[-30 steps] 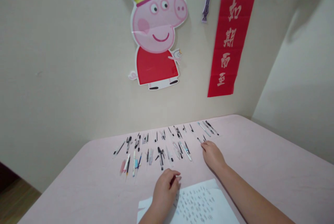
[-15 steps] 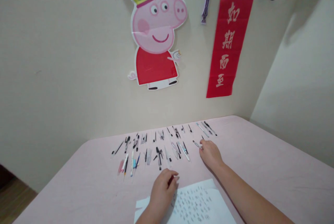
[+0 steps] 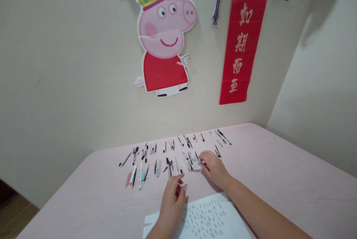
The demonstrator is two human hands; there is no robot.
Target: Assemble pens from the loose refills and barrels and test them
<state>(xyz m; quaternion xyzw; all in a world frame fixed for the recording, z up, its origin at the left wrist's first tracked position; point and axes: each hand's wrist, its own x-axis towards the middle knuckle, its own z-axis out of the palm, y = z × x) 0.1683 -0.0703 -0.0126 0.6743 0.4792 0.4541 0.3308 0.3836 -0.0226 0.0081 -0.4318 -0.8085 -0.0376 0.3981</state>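
Note:
My right hand (image 3: 214,168) is closed at the right end of the front row of pen parts. Its thumb and fingers pinch a clear pen barrel (image 3: 196,160), which points left over other parts lying there. Just behind the paper is my left hand (image 3: 173,199), its fingers loosely bent and apart, with nothing visible in them. Close to its fingertips lies a black-capped pen (image 3: 169,165) with small dark pieces around it. A sheet of handwritten paper (image 3: 208,216) lies between my forearms, partly under the left one.
Rows of taken-apart pens spread across the pink tabletop (image 3: 83,194). Whole-looking pens (image 3: 220,137) lie at the back right, and a refill with a dark piece (image 3: 217,151) is beyond my right hand. A pink piece (image 3: 128,179) lies front left. The wall stands behind.
My right hand has moved left with the clear barrel, uncovering the refill and dark piece on the right. My left hand has shifted slightly forward, its fingers a little wider apart.

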